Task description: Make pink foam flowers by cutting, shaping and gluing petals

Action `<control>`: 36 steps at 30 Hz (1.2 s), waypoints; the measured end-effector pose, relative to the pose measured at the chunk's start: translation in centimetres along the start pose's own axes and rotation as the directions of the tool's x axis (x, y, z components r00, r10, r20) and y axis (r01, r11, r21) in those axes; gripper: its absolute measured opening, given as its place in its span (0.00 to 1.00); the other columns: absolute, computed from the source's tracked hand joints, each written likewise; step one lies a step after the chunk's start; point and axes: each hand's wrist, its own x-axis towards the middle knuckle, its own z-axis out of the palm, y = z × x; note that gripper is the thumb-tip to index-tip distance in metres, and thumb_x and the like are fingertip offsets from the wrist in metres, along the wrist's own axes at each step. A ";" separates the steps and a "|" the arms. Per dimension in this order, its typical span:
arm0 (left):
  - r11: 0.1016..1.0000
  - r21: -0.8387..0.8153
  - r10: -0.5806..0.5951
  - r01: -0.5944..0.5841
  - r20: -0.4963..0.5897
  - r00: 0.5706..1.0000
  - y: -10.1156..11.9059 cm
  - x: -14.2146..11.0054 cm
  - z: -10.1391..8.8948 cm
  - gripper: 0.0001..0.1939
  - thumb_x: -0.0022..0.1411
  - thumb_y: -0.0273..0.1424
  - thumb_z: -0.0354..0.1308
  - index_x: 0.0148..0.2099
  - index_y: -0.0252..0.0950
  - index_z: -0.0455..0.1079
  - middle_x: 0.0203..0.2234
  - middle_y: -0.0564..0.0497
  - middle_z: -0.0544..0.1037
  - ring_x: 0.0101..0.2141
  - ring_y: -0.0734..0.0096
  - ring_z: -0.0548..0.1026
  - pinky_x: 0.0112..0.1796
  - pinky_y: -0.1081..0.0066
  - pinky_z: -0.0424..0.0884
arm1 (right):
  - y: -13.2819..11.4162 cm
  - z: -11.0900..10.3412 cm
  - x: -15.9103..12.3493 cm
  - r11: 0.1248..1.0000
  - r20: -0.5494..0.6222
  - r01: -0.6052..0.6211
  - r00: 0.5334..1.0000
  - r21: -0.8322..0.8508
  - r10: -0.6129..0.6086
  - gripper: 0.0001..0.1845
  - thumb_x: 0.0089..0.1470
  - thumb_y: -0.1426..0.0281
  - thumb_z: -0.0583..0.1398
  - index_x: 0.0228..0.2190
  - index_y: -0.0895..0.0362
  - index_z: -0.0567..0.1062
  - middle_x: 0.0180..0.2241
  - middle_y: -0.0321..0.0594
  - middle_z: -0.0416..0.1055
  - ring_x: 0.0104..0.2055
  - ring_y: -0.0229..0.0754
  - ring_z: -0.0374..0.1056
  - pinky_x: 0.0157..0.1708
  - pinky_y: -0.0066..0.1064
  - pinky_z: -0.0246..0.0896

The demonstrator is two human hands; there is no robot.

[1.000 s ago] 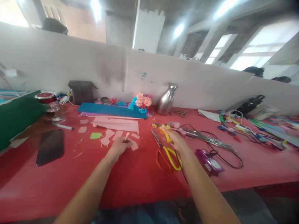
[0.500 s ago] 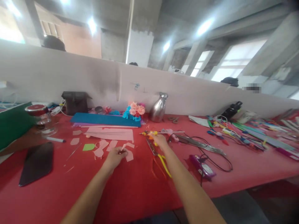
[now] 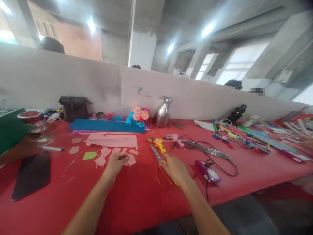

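My left hand (image 3: pixel 117 164) is closed in a pinch on a small pink paper piece (image 3: pixel 124 152), above several cut pink paper petals (image 3: pixel 131 160) on the red table. My right hand (image 3: pixel 176 169) lies over the handles of a pair of scissors (image 3: pixel 156 153), with its thumb and fingers bent around the yellow handle. The scissors rest flat, blades pointing away from me; the orange-red handle shows at the left of the hand. Just beyond the fingertips lies a yellow glue gun (image 3: pixel 160 145). A green paper piece (image 3: pixel 89 155) sits left of the pink ones.
Pink paper strips (image 3: pixel 113 141) and blue sheets (image 3: pixel 105 126) lie behind, beside paper roses (image 3: pixel 140 115) and a metal jug (image 3: pixel 163 112). A purple power box (image 3: pixel 209 172) with black cables and wire stems (image 3: pixel 210 150) are at right. A dark tablet (image 3: pixel 31 176) and glass jar (image 3: pixel 34 125) stand left.
My right hand has left the yellow glue gun and drawn back toward me onto the scissors' handles. My left hand keeps its pinch on the pink paper piece. The view has shifted slightly.
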 end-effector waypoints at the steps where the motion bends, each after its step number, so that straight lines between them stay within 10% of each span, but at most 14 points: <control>1: 0.999 -0.034 -0.006 0.006 -0.008 1.000 0.1 0.0 -0.1 0.10 0.42 0.37 0.60 0.26 0.35 0.72 0.21 0.51 0.74 0.26 0.69 0.68 0.31 0.71 0.61 | 0.0 0.2 -1.4 0.999 0.053 -0.011 0.999 -0.038 0.013 0.20 0.50 0.64 0.60 0.45 0.56 0.69 0.42 0.49 0.71 0.43 0.50 0.69 0.37 0.32 0.57; 14: 0.991 -0.121 -0.056 0.060 0.035 0.998 1.5 -0.5 -0.4 0.13 0.40 0.36 0.64 0.28 0.33 0.71 0.18 0.55 0.68 0.20 0.78 0.61 0.25 0.74 0.56 | -3.0 1.9 -4.3 0.993 0.112 0.118 0.987 -0.008 -0.117 0.22 0.55 0.74 0.51 0.52 0.62 0.63 0.45 0.53 0.67 0.45 0.48 0.67 0.41 0.33 0.58; 19: 0.998 -0.059 -0.018 0.023 0.086 0.996 1.1 -0.3 -0.7 0.11 0.44 0.36 0.62 0.28 0.33 0.72 0.20 0.53 0.71 0.23 0.75 0.64 0.28 0.73 0.59 | -4.6 0.3 -3.2 0.989 -0.075 0.126 0.990 0.074 -0.121 0.17 0.51 0.76 0.54 0.43 0.59 0.73 0.44 0.52 0.69 0.49 0.52 0.63 0.48 0.37 0.54; 23: 0.995 -0.063 0.083 -0.074 0.152 0.985 1.2 -0.2 -1.1 0.12 0.45 0.35 0.62 0.32 0.32 0.72 0.24 0.51 0.73 0.27 0.72 0.68 0.31 0.72 0.62 | -8.6 -0.7 -0.5 0.709 0.050 0.174 0.958 0.683 -0.283 0.15 0.53 0.63 0.55 0.40 0.53 0.75 0.41 0.41 0.74 0.44 0.45 0.67 0.43 0.33 0.58; 27: 0.988 -0.076 0.142 -0.133 0.123 0.982 1.4 0.2 -1.7 0.13 0.45 0.35 0.62 0.33 0.33 0.69 0.26 0.51 0.72 0.28 0.72 0.69 0.30 0.72 0.62 | -11.5 0.4 2.0 0.537 0.219 0.050 0.878 0.842 -0.425 0.13 0.43 0.60 0.62 0.25 0.57 0.78 0.27 0.37 0.76 0.34 0.44 0.69 0.34 0.30 0.59; 32: 0.982 0.024 0.188 -0.188 -0.007 0.982 1.3 0.5 -2.1 0.12 0.51 0.37 0.58 0.35 0.36 0.65 0.26 0.54 0.69 0.24 0.76 0.65 0.28 0.74 0.60 | -12.2 1.8 4.1 0.458 0.119 0.016 0.957 0.889 -0.265 0.12 0.38 0.61 0.64 0.19 0.59 0.77 0.19 0.35 0.72 0.27 0.40 0.66 0.28 0.27 0.56; 36: 0.965 0.081 0.256 -0.249 -0.098 0.962 1.0 0.4 -1.9 0.12 0.60 0.39 0.46 0.32 0.36 0.63 0.25 0.55 0.65 0.24 0.76 0.61 0.28 0.74 0.58 | -12.8 2.0 4.9 0.223 0.093 -0.082 0.995 0.971 -0.037 0.13 0.39 0.60 0.62 0.22 0.59 0.78 0.20 0.37 0.72 0.25 0.37 0.64 0.27 0.27 0.56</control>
